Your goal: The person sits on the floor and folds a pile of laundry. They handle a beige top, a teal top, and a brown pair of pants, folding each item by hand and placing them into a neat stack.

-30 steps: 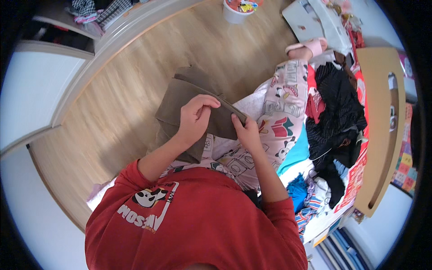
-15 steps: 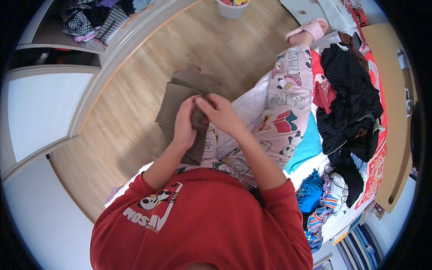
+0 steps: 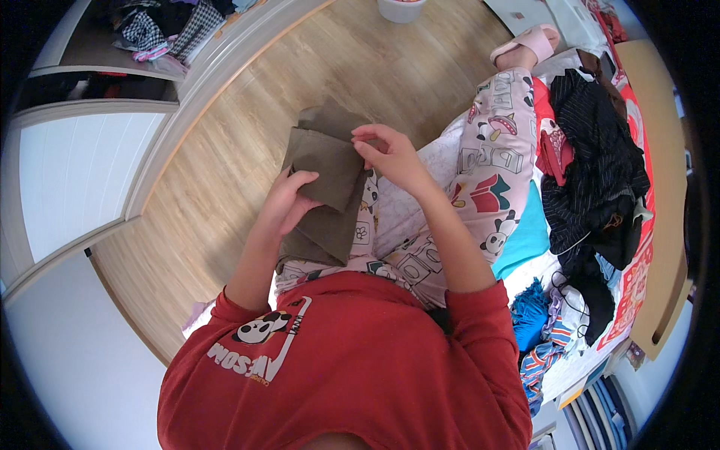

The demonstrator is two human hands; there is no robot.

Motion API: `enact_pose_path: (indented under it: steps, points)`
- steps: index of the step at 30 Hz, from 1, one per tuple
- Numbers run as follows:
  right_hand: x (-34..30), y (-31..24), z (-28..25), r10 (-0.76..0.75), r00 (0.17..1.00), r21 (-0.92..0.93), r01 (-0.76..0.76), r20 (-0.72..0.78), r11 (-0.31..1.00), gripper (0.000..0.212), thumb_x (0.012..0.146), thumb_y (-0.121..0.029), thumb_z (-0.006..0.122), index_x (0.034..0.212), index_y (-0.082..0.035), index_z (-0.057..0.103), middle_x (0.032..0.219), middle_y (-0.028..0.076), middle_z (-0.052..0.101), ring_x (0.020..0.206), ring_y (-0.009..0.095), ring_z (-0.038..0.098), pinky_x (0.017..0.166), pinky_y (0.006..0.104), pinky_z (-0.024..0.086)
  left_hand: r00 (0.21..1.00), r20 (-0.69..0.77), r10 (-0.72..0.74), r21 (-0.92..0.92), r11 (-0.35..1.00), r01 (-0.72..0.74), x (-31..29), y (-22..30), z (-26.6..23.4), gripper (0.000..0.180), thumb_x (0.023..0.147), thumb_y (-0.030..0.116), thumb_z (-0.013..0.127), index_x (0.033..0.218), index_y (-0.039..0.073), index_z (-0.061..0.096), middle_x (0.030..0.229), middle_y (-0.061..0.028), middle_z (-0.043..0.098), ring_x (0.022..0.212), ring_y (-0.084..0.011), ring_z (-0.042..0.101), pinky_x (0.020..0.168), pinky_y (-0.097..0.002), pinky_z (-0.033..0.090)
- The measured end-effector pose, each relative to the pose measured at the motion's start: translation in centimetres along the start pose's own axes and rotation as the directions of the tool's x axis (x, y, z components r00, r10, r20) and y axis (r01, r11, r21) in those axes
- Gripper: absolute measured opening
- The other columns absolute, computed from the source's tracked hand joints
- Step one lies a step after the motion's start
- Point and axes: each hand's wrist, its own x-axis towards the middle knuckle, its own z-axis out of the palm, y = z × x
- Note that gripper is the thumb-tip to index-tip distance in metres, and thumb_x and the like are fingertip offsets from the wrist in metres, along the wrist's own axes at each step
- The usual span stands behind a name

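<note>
An olive-brown folded cloth (image 3: 326, 165), possibly a garment, lies in several layers over my left thigh. My left hand (image 3: 289, 201) grips it from the left side, thumb on top and the other fingers partly hidden. At its upper right edge my right hand (image 3: 390, 156) pinches the fabric between thumb and fingers. The lower layers of the cloth hang down toward my lap. Under it show my pink printed trousers (image 3: 491, 150).
Heaped clothes lie on the bed to my right: a black striped garment (image 3: 592, 165), a turquoise cloth (image 3: 523, 236) and a blue fringed piece (image 3: 530, 315). At the upper left an open cabinet holds clothes (image 3: 161, 34). A white bin (image 3: 401, 10) stands on the wooden floor (image 3: 225, 150).
My hands have moved apart: the left slid down the cloth's left side, the right shifted to its upper right edge. The cloth's folded top now lies flatter and more exposed.
</note>
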Motion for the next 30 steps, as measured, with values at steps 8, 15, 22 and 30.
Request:
enact_pose_path:
  steps: [8,15,22,30]
  points:
    - [0.5,-1.5,0.5,-0.151,0.986,-0.490,0.169,0.076,0.855,0.022,0.080,-0.020,0.064,0.091,0.000,0.061,0.077,0.007,0.059,0.061,0.007,0.053,0.052,0.0234,0.043,0.999,0.037,-0.030,0.107,0.994,0.026,-1.3,-1.0,0.1,0.040,0.088,0.013,0.051,0.123,0.000,0.038,0.117,-0.0142,0.051,0.104,-0.0277,0.054,0.087,-0.0442,0.047]
    - [0.9,-2.0,0.2,-0.026,0.973,-0.350,0.106,0.228,0.931,0.025,0.077,-0.018,0.066,0.089,0.000,0.055,0.074,0.010,0.058,0.058,0.012,0.055,0.050,0.0284,0.044,0.998,0.062,-0.010,-0.023,1.000,0.011,-1.8,-1.7,-0.4,0.037,0.093,0.017,0.043,0.125,0.000,0.035,0.119,-0.0157,0.049,0.105,-0.0322,0.053,0.088,-0.0469,0.045]
    - [1.6,-1.7,1.0,-0.106,0.974,-0.643,0.213,0.201,0.736,0.025,0.077,-0.017,0.064,0.093,-0.002,0.051,0.077,0.014,0.060,0.066,0.022,0.059,0.057,0.0312,0.045,0.998,-0.051,-0.048,0.002,0.999,0.048,-2.0,-2.0,-1.2,0.034,0.093,0.020,0.042,0.117,-0.004,0.037,0.108,-0.0206,0.053,0.093,-0.0337,0.059,0.081,-0.0428,0.051]
    - [-0.6,-2.8,3.7,-0.529,0.837,-0.735,0.447,0.142,0.510,0.020,0.080,-0.018,0.058,0.096,-0.007,0.054,0.097,0.011,0.057,0.087,0.028,0.057,0.075,0.0382,0.046,0.898,-0.388,0.205,0.722,0.674,0.158,-4.9,-0.9,-2.0,0.031,0.091,0.027,0.045,0.108,0.001,0.042,0.102,-0.0191,0.054,0.085,-0.0266,0.061,0.073,-0.0364,0.052]
